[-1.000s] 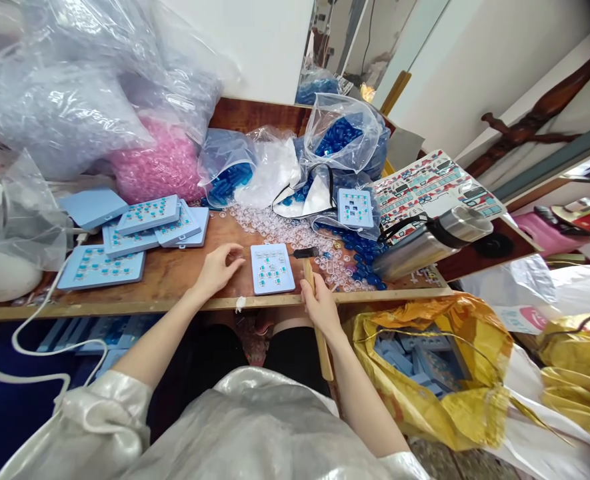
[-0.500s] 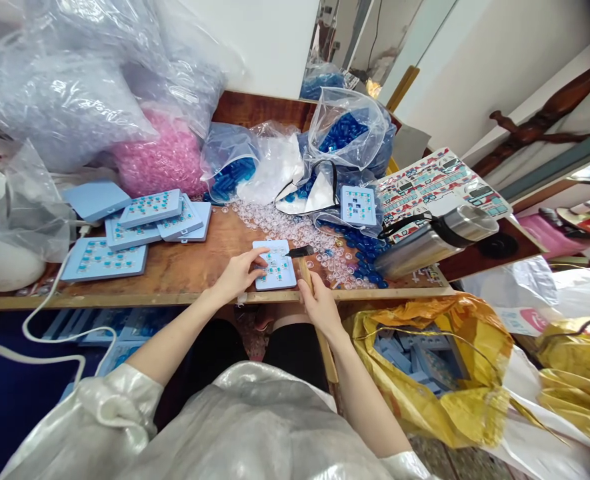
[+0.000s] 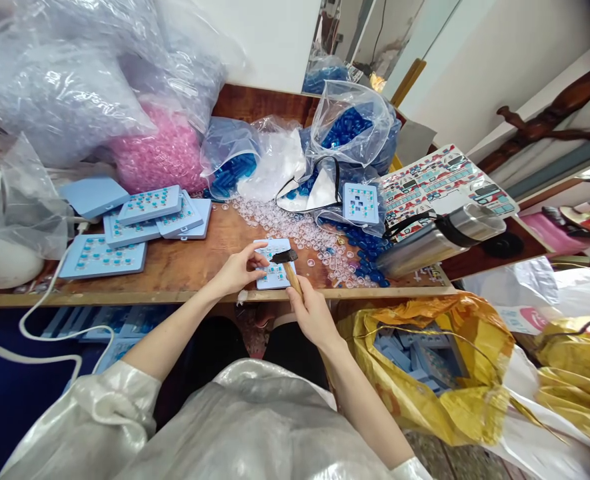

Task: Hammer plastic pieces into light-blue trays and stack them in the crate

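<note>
A light blue plastic panel [image 3: 275,283] with small turquoise pieces lies flat near the table's front edge. At its left side is my left hand [image 3: 238,272], thumb and forefinger apart over the panel's edge. I cannot tell whether the fingertips press on it. My right hand [image 3: 315,312] is closed around the wooden handle of a small hammer [image 3: 293,277]. The dark hammer head is over the panel's upper right part and hides some of its pieces. Many clear round plastic pieces [image 3: 295,230] lie loose just behind the panel.
Similar panels [image 3: 103,257] are stacked at left. Bags of blue pieces [image 3: 347,127] and a pink bag [image 3: 159,150] stand at the back. A steel flask [image 3: 415,250] lies tilted at right, near dark blue pieces [image 3: 369,260]. A yellow sack [image 3: 475,413] holds more panels below.
The hammer has shifted left, its head now farther over the panel. My right hand has moved slightly left with it. The left hand has stayed about where it was.
</note>
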Available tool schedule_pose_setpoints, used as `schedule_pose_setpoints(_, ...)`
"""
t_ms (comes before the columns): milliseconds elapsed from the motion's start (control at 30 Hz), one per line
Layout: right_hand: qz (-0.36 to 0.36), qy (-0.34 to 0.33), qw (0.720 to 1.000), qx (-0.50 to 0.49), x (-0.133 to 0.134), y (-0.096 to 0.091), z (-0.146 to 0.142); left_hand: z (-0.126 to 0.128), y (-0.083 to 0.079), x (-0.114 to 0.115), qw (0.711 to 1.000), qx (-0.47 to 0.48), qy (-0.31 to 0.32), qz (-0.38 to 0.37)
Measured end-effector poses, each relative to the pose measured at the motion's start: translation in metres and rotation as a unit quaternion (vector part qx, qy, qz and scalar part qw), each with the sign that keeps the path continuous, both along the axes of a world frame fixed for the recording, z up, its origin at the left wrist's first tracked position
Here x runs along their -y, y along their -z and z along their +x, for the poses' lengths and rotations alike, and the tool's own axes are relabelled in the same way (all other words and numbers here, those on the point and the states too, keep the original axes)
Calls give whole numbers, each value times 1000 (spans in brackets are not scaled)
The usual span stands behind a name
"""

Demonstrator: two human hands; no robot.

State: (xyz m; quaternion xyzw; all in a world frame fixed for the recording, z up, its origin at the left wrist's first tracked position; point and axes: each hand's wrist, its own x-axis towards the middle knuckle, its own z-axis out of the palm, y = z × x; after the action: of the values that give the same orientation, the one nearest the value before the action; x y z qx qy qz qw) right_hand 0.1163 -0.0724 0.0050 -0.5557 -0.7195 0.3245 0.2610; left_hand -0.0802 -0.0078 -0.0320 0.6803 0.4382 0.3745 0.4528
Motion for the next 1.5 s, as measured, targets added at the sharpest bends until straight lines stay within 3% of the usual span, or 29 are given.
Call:
schedule_pose_setpoints(267,10,-13,1000,16,6,-6,-2,1,-5,1,1000,-20,7,4)
schedule_pose_setpoints(567,-15,-23,996,90,5,3,-2,1,-8,0,999,-49,11,14)
schedule_pose_setpoints(700,-5,10,998,69,3,4,-7,0,-7,0,998,-49,13,24)
schedule_pose_setpoints(800,-25,-11,998,65,1,5,-7,0,-5,1,998,-59,9,32)
schedule_pose_setpoints(933,-20,25,998,-53,-6,9,5,-4,-3,-1,998,-54,24,27)
schedule_pose_setpoints(1000,-23,72,992,-102,-11,14,14,-8,-2,-9,998,-56,1,40)
schedule_pose_setpoints(1067,-26,110,985,-129,-17,20,23,-13,-2,-24,991,-91,-61,79)
schedule_pose_setpoints(1167,-42,128,978,-158,-23,28,30,-19,1,-56,956,-201,-130,173)
schedule_pose_setpoints(1300,-50,120,978,-163,-23,31,31,-20,7,-86,925,-304,-70,218)
schedule_pose_setpoints(1500,-41,115,982,-144,-22,33,30,-21,14,-87,912,-339,-86,215)
